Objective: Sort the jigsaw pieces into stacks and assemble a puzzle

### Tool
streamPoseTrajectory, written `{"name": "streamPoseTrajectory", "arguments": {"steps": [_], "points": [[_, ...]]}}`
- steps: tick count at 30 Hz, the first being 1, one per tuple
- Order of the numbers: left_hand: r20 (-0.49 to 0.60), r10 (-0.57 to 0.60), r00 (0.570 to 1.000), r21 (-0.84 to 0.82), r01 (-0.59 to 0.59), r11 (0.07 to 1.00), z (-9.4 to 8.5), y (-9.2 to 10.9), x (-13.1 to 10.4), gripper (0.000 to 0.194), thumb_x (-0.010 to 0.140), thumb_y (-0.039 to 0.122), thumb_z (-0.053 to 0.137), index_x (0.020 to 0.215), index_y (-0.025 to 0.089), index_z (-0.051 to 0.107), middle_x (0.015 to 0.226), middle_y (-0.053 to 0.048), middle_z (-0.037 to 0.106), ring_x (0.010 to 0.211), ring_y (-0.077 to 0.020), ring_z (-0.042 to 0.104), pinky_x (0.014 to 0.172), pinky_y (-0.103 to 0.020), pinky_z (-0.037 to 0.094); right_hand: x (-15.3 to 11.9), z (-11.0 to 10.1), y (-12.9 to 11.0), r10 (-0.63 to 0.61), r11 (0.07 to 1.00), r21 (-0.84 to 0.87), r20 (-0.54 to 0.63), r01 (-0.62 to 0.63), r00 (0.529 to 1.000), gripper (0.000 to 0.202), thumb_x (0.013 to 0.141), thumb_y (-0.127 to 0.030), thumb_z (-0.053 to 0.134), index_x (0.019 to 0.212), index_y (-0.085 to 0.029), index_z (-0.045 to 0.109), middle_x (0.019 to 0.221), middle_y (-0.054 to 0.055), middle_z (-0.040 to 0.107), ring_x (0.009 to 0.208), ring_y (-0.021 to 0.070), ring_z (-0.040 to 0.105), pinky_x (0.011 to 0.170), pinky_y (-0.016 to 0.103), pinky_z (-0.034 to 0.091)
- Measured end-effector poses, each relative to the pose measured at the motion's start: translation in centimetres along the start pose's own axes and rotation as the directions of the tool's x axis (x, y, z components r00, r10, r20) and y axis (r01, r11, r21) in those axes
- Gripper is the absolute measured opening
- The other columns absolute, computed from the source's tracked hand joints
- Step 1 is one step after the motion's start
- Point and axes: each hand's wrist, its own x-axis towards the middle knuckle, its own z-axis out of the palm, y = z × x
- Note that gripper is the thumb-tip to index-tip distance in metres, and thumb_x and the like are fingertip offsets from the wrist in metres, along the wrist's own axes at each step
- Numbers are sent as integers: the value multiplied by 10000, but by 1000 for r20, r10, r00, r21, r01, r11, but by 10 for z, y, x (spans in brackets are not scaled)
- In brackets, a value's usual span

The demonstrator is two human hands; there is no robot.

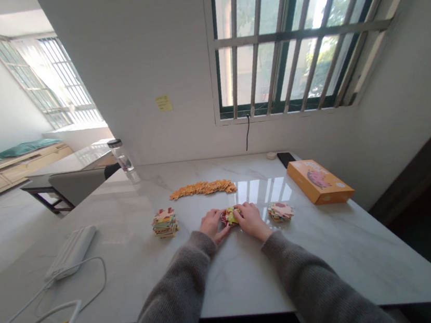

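Note:
At the middle of the white marble-look table, my left hand (213,224) and my right hand (252,221) close from both sides round a small stack of colourful puzzle pieces (230,216). A taller stack of pieces (165,224) stands left of my left hand. Right of my right hand sits a lower stack of pieces (281,212), with a pinkish one on top. Behind my hands, a long row of overlapping orange pieces (203,188) lies across the table.
An orange box (320,181) lies at the right, near a black phone (286,159). A clear bottle (121,155) stands at the back left corner. A white power strip (70,252) with cables lies at the left of the table (135,276).

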Motion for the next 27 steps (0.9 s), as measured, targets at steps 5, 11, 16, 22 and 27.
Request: {"name": "streamPoseTrajectory", "arguments": {"steps": [5,11,16,22,27], "points": [[-79,34,996,-12,-35,999,-2,0,0,545,784,350,683,1303,245,554,1196,-102,581,1107,-291,547,963,-441,445,-12,-11,1,-196,978,51,-75,200,978,391,945,-277,532,1315,-154,561,1185,140,555,1148,269,493,1041,387,397],[-175,139,975,-69,-153,986,-7,3,2,384,823,270,610,1204,216,615,1105,-92,611,1042,-265,552,954,-436,455,-23,-18,7,-370,925,75,-55,373,927,403,853,-228,662,1243,-192,565,1133,111,550,1095,280,488,991,430,454],[-249,195,948,-102,-226,969,-8,4,3,412,802,221,607,1214,216,612,1113,-97,599,1053,-262,551,969,-440,473,-20,-25,6,-394,908,110,-98,404,914,410,833,-132,642,1231,-197,566,1127,102,580,1094,276,486,986,451,461],[-300,280,912,-115,-326,938,-12,6,3,463,811,258,671,1264,228,580,1274,-110,582,1164,-276,531,1030,-466,449,-20,-40,-2,-483,833,209,-180,513,857,476,800,-84,630,1253,-216,567,1183,97,600,1155,264,502,1022,457,450],[-325,278,904,-84,-320,944,-15,7,4,196,892,275,631,1078,220,655,1012,-75,663,953,-220,610,867,-379,500,-21,-32,-4,-412,757,501,-133,420,901,484,855,-138,583,1324,-233,506,1155,78,633,864,166,626,839,368,549]]}}
